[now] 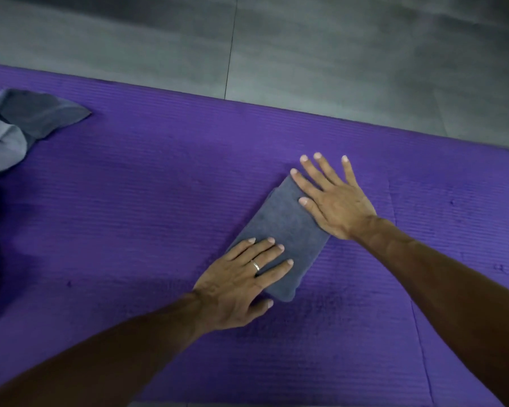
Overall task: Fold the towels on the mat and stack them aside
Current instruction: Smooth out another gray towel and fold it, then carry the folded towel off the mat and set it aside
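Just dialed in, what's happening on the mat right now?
A person is pressing a folded gray towel flat on the purple mat. The left hand lies open on its near end and the right hand lies open on its far end, fingers spread. A heap of unfolded gray towels waits at the mat's left edge. No finished stack is in view.

Matt terry towel (279,227), ribbed foam mat (159,177)

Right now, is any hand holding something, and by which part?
Nothing is held: left hand and right hand press flat on the folded grey towel.
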### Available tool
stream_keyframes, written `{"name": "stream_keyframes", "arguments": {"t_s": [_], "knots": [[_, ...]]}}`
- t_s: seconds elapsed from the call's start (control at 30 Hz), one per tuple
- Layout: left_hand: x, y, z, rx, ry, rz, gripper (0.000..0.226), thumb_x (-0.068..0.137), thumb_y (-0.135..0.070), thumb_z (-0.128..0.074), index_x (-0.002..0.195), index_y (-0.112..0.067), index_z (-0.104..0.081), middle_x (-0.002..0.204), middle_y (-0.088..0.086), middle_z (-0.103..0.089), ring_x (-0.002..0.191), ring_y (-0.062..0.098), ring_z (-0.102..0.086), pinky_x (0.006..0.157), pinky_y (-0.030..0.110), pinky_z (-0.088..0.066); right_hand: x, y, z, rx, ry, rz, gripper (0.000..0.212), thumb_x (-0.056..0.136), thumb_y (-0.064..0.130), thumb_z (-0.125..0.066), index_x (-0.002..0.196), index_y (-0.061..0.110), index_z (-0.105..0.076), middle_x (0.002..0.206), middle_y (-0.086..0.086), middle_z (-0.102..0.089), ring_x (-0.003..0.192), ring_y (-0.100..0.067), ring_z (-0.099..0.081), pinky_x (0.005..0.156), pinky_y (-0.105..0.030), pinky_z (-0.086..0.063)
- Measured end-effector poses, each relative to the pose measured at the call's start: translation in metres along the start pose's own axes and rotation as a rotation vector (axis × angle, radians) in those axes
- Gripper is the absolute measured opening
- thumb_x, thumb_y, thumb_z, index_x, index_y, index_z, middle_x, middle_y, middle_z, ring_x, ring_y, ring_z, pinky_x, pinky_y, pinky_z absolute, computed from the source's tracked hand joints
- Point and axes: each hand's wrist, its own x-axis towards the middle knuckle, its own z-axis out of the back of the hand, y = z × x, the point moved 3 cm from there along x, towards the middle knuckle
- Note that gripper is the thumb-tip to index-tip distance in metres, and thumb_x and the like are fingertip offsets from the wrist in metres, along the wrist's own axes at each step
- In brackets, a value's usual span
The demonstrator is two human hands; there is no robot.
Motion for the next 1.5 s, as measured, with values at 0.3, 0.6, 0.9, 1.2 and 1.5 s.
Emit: {"name": "stream_keyframes", "arguments": {"t_s": [0.3, 0.6, 0.9, 1.2, 1.5], "knots": [[0.009, 0.005, 0.0, -0.014, -0.078, -0.001, 0.075, 0.08, -0.051, -0.066, 0.145, -0.028, -0.037, 0.147, 0.002, -0.045, 0.139, 0.022, -0.036, 0.115, 0.038, -0.014, -0.021, -0.014, -0.023, 0.143, 0.132, -0.11, 0.071, 0.091, 0.062, 0.007, 0.154, 0.029, 0.003, 0.163, 0.005, -0.001, 0.151, -0.02, 0.002, 0.116, -0.058, 0.005], [0.021, 0.015, 0.023, -0.289, -0.299, 0.102, 0.071, 0.057, -0.014, -0.079, 0.125, -0.018, -0.058, 0.121, 0.0, -0.063, 0.114, 0.019, -0.058, 0.103, 0.029, -0.033, -0.059, 0.01, 0.021, 0.257, -0.193, 0.082, 0.072, 0.069, 0.027, -0.043, 0.138, 0.009, -0.049, 0.148, -0.013, -0.043, 0.139, -0.029, -0.037, 0.114, -0.053, -0.029], [0.02, 0.095, 0.064, -1.069, -0.259, 0.561, 0.051, 0.071, -0.022, -0.083, 0.115, -0.029, -0.058, 0.103, -0.015, -0.068, 0.094, -0.005, -0.064, 0.081, 0.019, -0.049, 0.013, 0.039, 0.039, 0.268, -0.123, -0.036, 0.058, 0.069, 0.03, -0.076, 0.12, 0.013, -0.054, 0.117, -0.01, -0.061, 0.114, -0.033, -0.056, 0.102, -0.047, -0.037], [-0.01, 0.137, 0.085, -0.607, -0.017, 0.821, 0.042, 0.079, -0.041, -0.074, 0.113, -0.021, -0.061, 0.113, -0.001, -0.067, 0.105, 0.016, -0.064, 0.094, 0.034, -0.049, 0.042, 0.039, 0.11, 0.263, -0.04, -0.096, 0.042, 0.074, 0.044, -0.068, 0.105, 0.022, -0.051, 0.103, -0.006, -0.059, 0.099, -0.033, -0.06, 0.075, -0.038, -0.045], [0.013, 0.027, 0.245, -0.319, 0.155, 0.657, 0.035, 0.083, -0.044, -0.064, 0.112, -0.024, -0.062, 0.114, -0.002, -0.065, 0.106, 0.023, -0.061, 0.087, 0.038, -0.051, -0.084, -0.001, 0.255, 0.516, -0.01, -0.545, 0.033, 0.076, 0.038, -0.065, 0.1, 0.021, -0.05, 0.089, 0.001, -0.053, 0.083, -0.033, -0.057, 0.067, -0.036, -0.04]]}}
